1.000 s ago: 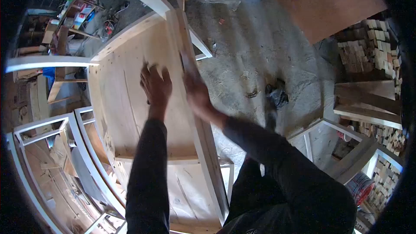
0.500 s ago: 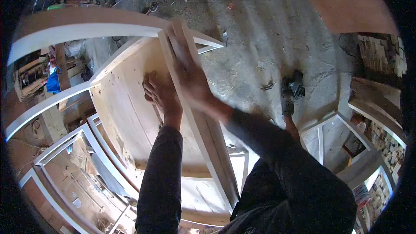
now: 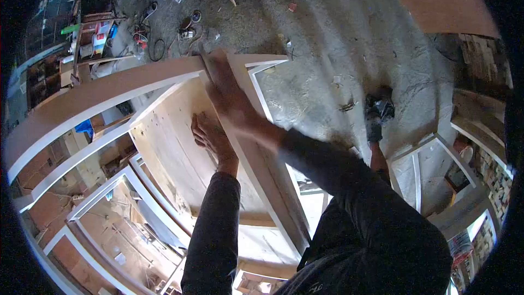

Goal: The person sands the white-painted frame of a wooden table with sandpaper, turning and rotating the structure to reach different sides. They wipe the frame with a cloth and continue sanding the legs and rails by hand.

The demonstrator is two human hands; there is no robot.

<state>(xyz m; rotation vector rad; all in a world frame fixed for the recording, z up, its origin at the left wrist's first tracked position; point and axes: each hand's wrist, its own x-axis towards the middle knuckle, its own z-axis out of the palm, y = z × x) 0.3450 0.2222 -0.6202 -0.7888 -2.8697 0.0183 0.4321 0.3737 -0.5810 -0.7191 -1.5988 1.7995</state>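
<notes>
A long wooden frame [image 3: 256,180] with pale edges runs diagonally in front of me, beside a broad wooden panel [image 3: 169,131]. My left hand [image 3: 212,137] rests on the panel with its fingers partly curled, close to the long piece. My right hand [image 3: 229,90] is at the upper end of the long piece, blurred, its fingers pressed together against something flat and thin that I cannot make out. A curved-looking pale rail [image 3: 109,84] runs left from that end.
More pale frames [image 3: 125,186] stand at the lower left, and another frame [image 3: 417,158] is on the right. Cables and small tools [image 3: 188,30] lie on the concrete floor [image 3: 327,49]. Stacked wood pieces [image 3: 494,186] are at the far right. My foot [image 3: 379,109] is on the floor.
The view has shifted, so the frame and panel sit lower and farther right. My right hand stays at the upper end of the long piece; my left hand remains on the panel.
</notes>
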